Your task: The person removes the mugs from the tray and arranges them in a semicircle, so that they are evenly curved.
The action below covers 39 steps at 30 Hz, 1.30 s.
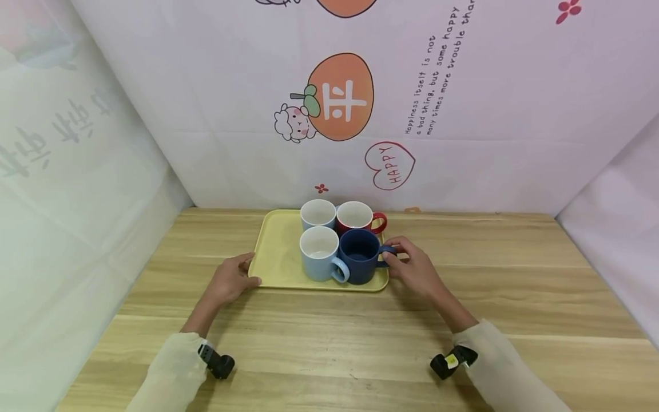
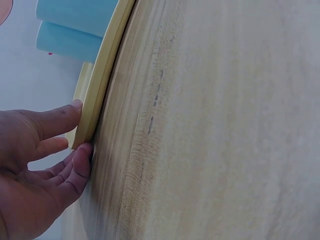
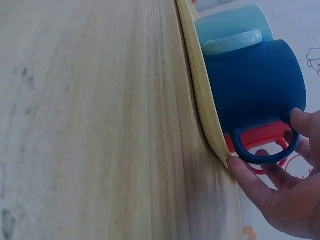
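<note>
A yellow tray [image 1: 278, 252] [image 2: 98, 85] [image 3: 202, 90] holds two light blue mugs [image 1: 316, 270] [image 1: 310, 220], a red mug [image 1: 346, 228] and a dark blue mug [image 1: 360, 263] [image 3: 252, 82], all upright and close together on its right part. My left hand [image 1: 231, 278] [image 2: 37, 165] grips the tray's left front corner, thumb on the rim and fingers low against its edge. At the right end, my right hand [image 1: 414, 268] [image 3: 285, 185] has thumb and fingers about the dark blue mug's handle [image 3: 260, 159], while a lower finger touches the tray's corner.
The tray lies on a wooden table [image 1: 329, 343], near its back edge. A white printed cloth [image 1: 231, 114] hangs behind, and pale cloth walls [image 1: 67, 189] stand on both sides.
</note>
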Motion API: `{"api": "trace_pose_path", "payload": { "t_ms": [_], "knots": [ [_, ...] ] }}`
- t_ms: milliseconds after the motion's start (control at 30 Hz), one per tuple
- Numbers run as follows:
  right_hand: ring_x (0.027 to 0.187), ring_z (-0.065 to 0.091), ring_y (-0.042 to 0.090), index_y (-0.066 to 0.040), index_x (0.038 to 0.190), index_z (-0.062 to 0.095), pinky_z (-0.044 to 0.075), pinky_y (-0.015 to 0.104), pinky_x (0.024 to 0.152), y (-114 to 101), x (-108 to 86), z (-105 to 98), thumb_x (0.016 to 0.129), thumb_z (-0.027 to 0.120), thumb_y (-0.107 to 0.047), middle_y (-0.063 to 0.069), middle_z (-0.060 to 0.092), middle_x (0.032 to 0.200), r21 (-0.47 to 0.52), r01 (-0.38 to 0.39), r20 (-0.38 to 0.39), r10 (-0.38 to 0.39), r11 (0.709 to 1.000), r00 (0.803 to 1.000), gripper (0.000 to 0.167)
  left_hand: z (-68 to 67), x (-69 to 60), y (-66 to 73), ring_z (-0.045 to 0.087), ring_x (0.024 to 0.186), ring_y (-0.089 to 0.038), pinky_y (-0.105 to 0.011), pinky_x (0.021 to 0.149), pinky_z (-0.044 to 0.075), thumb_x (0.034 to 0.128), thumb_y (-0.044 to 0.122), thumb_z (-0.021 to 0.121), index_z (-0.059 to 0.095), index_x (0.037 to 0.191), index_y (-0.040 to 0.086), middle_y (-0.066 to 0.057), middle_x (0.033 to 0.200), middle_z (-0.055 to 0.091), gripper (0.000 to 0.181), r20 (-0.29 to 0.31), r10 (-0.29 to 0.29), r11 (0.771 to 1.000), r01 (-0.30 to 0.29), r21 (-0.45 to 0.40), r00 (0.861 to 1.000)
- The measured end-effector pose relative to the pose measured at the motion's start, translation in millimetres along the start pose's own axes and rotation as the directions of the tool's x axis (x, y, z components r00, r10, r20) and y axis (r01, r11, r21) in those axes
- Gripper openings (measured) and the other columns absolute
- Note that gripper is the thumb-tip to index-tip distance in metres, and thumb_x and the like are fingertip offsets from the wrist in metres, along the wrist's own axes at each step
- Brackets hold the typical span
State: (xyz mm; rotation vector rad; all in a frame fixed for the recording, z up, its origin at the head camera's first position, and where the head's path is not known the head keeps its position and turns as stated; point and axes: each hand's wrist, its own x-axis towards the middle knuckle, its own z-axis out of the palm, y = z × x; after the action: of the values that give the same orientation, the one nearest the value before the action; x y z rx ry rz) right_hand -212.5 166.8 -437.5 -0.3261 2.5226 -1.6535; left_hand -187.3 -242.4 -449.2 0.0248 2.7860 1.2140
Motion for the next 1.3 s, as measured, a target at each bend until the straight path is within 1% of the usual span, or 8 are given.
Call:
{"api": "trace_pose_path", "payload": {
  "t_ms": [233, 433, 600, 767, 900, 1067, 1167, 1300],
  "knots": [
    [0.106, 0.061, 0.037, -0.007, 0.127, 0.057, 0.056, 0.042, 0.081, -2, 1.0, 2, 0.104, 0.058, -0.022, 0.020, 0.058, 0.126, -0.033, -0.009, -0.005, 0.008, 0.999, 1.000, 0.028, -0.1, 0.4, -0.9, 0.063, 0.089, -0.027, -0.042, 0.075, 0.052, 0.0870, 0.006, 0.075, 0.044, 0.144, -0.012, -0.021, 0.106, 0.066, 0.067, -0.004, 0.000, 1.000, 0.000, 0.001, 1.000],
    [0.107, 0.061, 0.037, -0.005, 0.126, 0.057, 0.056, 0.043, 0.082, -3, 1.9, 3, 0.104, 0.057, -0.018, 0.020, 0.059, 0.124, -0.039, 0.001, -0.014, -0.001, 0.999, 1.000, 0.025, -0.2, 0.2, -0.9, 0.063, 0.089, -0.027, -0.041, 0.075, 0.052, 0.0875, 0.006, 0.075, 0.044, 0.144, -0.012, -0.021, 0.106, 0.066, 0.067, -0.002, -0.002, 1.000, 0.002, 0.000, 1.000],
    [0.108, 0.061, 0.037, -0.005, 0.126, 0.058, 0.056, 0.044, 0.083, -4, 2.5, 3, 0.104, 0.057, -0.020, 0.021, 0.058, 0.125, -0.031, -0.014, -0.011, 0.014, 0.999, 1.000, 0.026, -0.4, 0.0, -1.5, 0.063, 0.089, -0.027, -0.042, 0.075, 0.051, 0.0873, 0.005, 0.075, 0.044, 0.144, -0.011, -0.020, 0.106, 0.066, 0.066, -0.004, -0.002, 1.000, 0.002, 0.000, 1.000],
    [0.103, 0.064, 0.039, -0.004, 0.124, 0.059, 0.056, 0.044, 0.083, -8, 2.4, 3, 0.104, 0.057, -0.021, 0.023, 0.058, 0.124, -0.021, -0.045, -0.022, 0.045, 0.999, 0.999, 0.026, -0.4, 0.4, -1.1, 0.063, 0.089, -0.027, -0.042, 0.075, 0.051, 0.0875, 0.005, 0.075, 0.044, 0.144, -0.011, -0.020, 0.106, 0.066, 0.066, -0.002, -0.007, 1.000, 0.007, -0.001, 1.000],
    [0.099, 0.065, 0.038, -0.004, 0.121, 0.059, 0.056, 0.042, 0.083, -10, 1.8, 4, 0.104, 0.056, -0.019, 0.021, 0.060, 0.120, -0.040, -0.052, -0.036, 0.051, 0.998, 0.998, 0.023, 0.0, 0.8, 0.1, 0.062, 0.090, -0.027, -0.042, 0.076, 0.051, 0.0876, 0.006, 0.075, 0.044, 0.144, -0.011, -0.020, 0.106, 0.066, 0.066, -0.005, -0.020, 1.000, 0.020, 0.002, 1.000],
    [0.096, 0.064, 0.034, -0.004, 0.117, 0.060, 0.055, 0.040, 0.081, -10, 2.1, 6, 0.104, 0.056, -0.017, 0.017, 0.061, 0.111, -0.077, -0.020, -0.046, 0.017, 0.997, 0.999, 0.018, 0.4, 1.3, 1.1, 0.062, 0.090, -0.028, -0.042, 0.076, 0.050, 0.0870, 0.005, 0.076, 0.045, 0.144, -0.010, -0.020, 0.106, 0.065, 0.066, -0.016, -0.029, 1.000, 0.029, 0.004, 0.999],
    [0.098, 0.061, 0.030, -0.004, 0.114, 0.060, 0.054, 0.040, 0.083, -9, 2.5, 5, 0.104, 0.056, -0.016, 0.014, 0.062, 0.107, -0.115, 0.008, -0.057, -0.014, 0.993, 0.998, 0.016, 0.4, 1.9, 0.6, 0.061, 0.089, -0.028, -0.042, 0.076, 0.050, 0.0865, 0.005, 0.076, 0.046, 0.144, -0.010, -0.020, 0.106, 0.065, 0.066, -0.020, -0.027, 1.000, 0.027, 0.005, 0.999],
    [0.099, 0.060, 0.029, -0.004, 0.113, 0.060, 0.053, 0.042, 0.084, -7, 2.9, 5, 0.103, 0.058, -0.015, 0.013, 0.063, 0.105, -0.138, 0.036, -0.068, -0.046, 0.990, 0.997, 0.016, 0.1, 2.2, -0.1, 0.061, 0.089, -0.028, -0.042, 0.076, 0.050, 0.0867, 0.005, 0.077, 0.046, 0.144, -0.009, -0.020, 0.106, 0.065, 0.066, -0.020, -0.022, 1.000, 0.022, 0.013, 1.000]
  ]
}}
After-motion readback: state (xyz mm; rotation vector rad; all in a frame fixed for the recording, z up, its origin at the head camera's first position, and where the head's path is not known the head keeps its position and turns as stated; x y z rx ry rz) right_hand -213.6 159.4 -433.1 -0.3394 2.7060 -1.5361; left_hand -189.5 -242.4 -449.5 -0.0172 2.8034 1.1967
